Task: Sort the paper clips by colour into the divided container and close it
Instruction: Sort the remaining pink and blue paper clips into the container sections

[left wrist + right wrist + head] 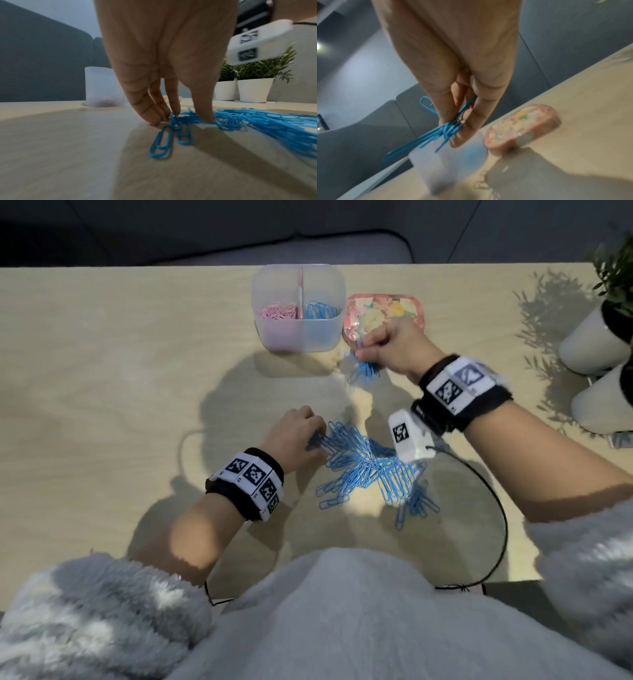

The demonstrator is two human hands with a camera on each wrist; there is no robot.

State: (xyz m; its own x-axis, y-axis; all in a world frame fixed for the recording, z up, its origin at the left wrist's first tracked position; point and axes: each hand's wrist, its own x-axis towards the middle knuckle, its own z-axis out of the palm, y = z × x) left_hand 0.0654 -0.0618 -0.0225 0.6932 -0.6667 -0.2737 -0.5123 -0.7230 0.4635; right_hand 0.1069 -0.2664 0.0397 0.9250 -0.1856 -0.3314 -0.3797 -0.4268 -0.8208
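Observation:
A pile of blue paper clips (pixel 373 470) lies on the table's middle. My left hand (pixel 294 436) pinches a few blue clips (pixel 175 121) at the pile's left edge, with two clips (pixel 163 143) dangling toward the camera. My right hand (pixel 394 344) is raised near the container and pinches a bunch of blue clips (pixel 364 371), also seen as a blue bunch (pixel 436 134) between thumb and fingers. The translucent divided container (pixel 267 333) stands open at the back, pink clips (pixel 279 311) in its left half, blue clips (pixel 320 309) in its right. Its flowered pink lid (pixel 383 306) lies right of it.
Two white pots with green plants (pixel 596 344) stand at the table's right edge. A black cable (pixel 500 508) loops over the near right of the table. Grey upholstered seating lies beyond the far edge.

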